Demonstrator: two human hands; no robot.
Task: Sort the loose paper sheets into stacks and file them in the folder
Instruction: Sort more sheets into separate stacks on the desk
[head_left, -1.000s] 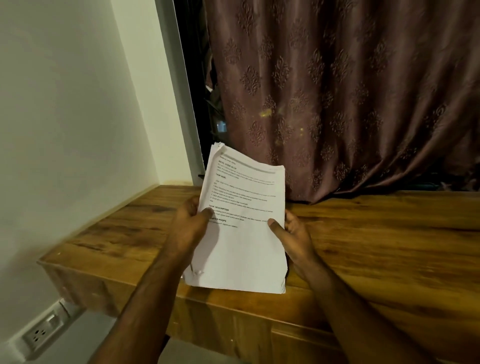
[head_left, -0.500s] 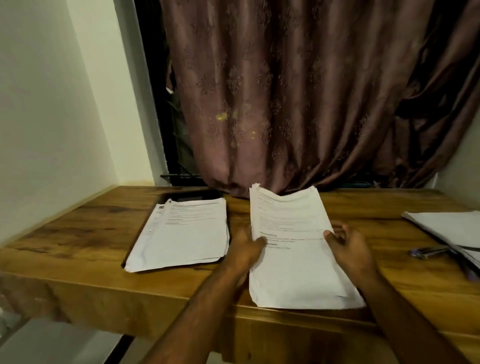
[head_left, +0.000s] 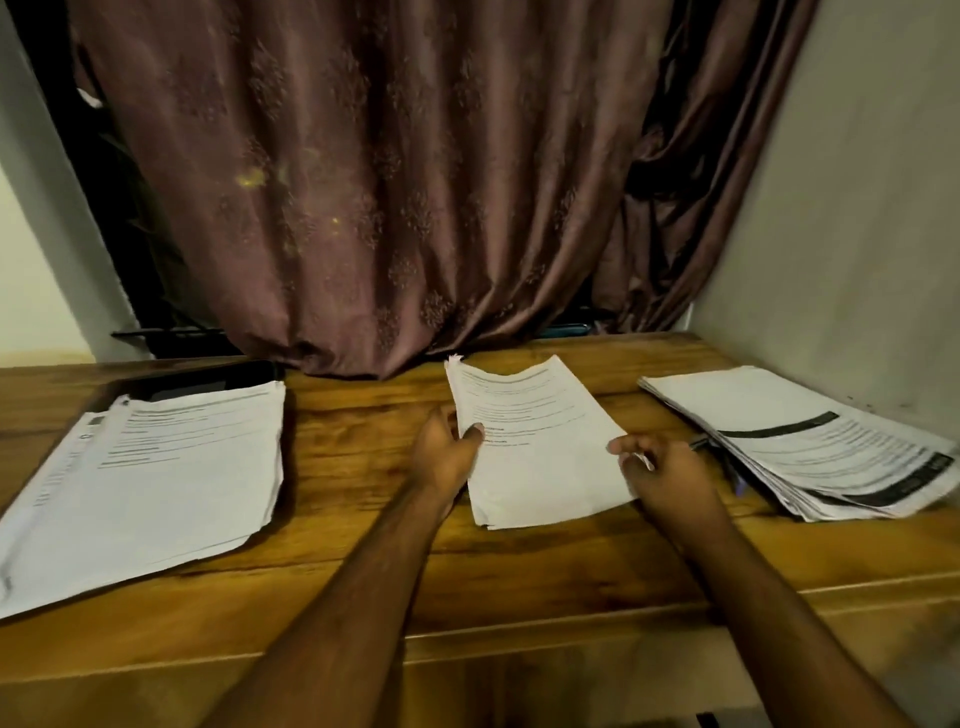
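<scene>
A stack of printed white sheets (head_left: 540, 457) is in the middle of the wooden desk (head_left: 363, 582), its far end raised. My left hand (head_left: 447, 457) grips its left edge, thumb on top. My right hand (head_left: 665, 473) holds its right edge with curled fingers. A second paper stack (head_left: 150, 483) lies at the left on a dark folder (head_left: 197, 382), of which only the far edge shows. A third, thicker stack (head_left: 810, 441) with black bands lies fanned at the right.
A brown curtain (head_left: 389, 197) hangs behind the desk and touches its back edge. A wall (head_left: 857, 234) closes the right side beside the right stack. A pen (head_left: 727, 457) pokes out from under that stack. The desk's front edge runs below my forearms.
The view swung right, bringing the left stack and then the right stack into sight. The stack in my hands came down from upright to low over the desk's middle.
</scene>
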